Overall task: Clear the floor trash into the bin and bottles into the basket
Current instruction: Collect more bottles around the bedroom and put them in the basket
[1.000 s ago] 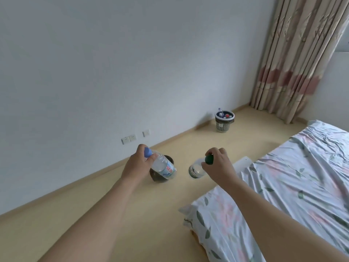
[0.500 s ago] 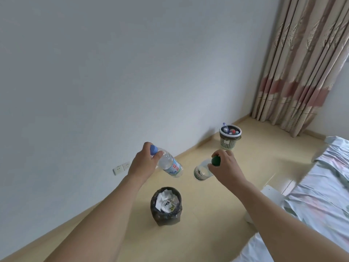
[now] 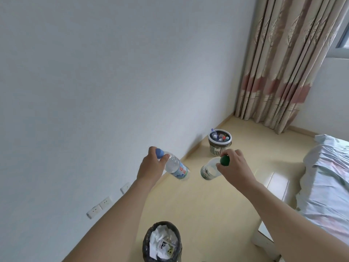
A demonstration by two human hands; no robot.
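My left hand (image 3: 151,167) grips a clear water bottle (image 3: 176,168) with a blue cap by its neck, the body slanting down to the right. My right hand (image 3: 234,167) pinches a second clear bottle (image 3: 208,170) by its green cap, and it hangs below my fingers. Both bottles are in the air above the floor. Ahead by the wall stands a white lattice basket (image 3: 220,141) holding several bottles. Below my arms stands a dark bin (image 3: 162,242) filled with crumpled white paper.
A bed with a floral sheet (image 3: 324,184) and a white frame fills the right side. Striped curtains (image 3: 283,63) hang at the far corner. Wall sockets (image 3: 105,202) sit low on the left wall. The beige floor (image 3: 217,201) runs between the bin and the basket.
The view has moved forward along the wall. The bin has slid from under my hands to the bottom of the frame, and the basket looks closer. Both hands still hold their bottles.
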